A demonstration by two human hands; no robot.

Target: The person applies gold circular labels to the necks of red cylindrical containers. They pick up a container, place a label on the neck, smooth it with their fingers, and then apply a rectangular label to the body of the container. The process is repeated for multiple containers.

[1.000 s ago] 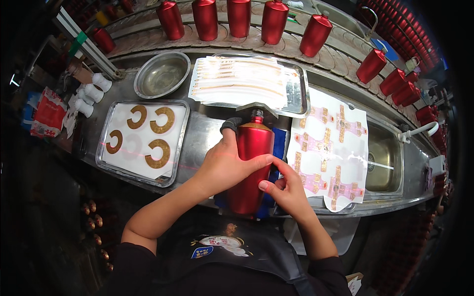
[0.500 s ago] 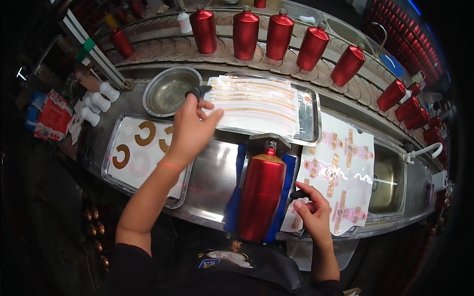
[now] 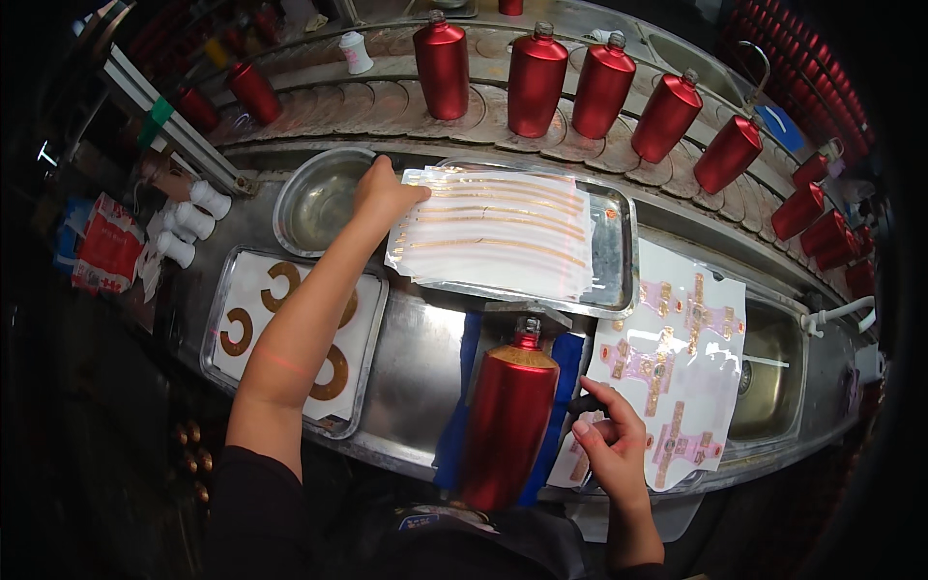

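My left hand (image 3: 385,193) reaches to the left edge of a stack of white sheets with curved gold strips (image 3: 493,256). Its thumb lies against the sheets and the fingers are bent; whatever they pinch is hidden. A red bottle (image 3: 507,416) with a gold band around its shoulder lies tilted on a blue-padded stand (image 3: 450,440), its neck pointing away from me. Beside it on the right, my right hand (image 3: 617,449) is open, thumb and forefinger apart, a black cover on one finger. Under and beyond that hand lies a sheet of pink-and-gold labels (image 3: 710,401).
Behind the bench a conveyor (image 3: 387,113) carries several red bottles (image 3: 537,82). A metal bowl (image 3: 295,232) and a tray (image 3: 372,387) of gold C-shaped labels stand on the left. A metal tray (image 3: 609,256) holds the stack. At right are a sink (image 3: 768,396) and white tap (image 3: 841,309).
My left hand has moved farther away, up along the stack's left edge, and its fingers have bent out of sight. The conveyor bottles have shifted right. My right hand stays beside the bottle.
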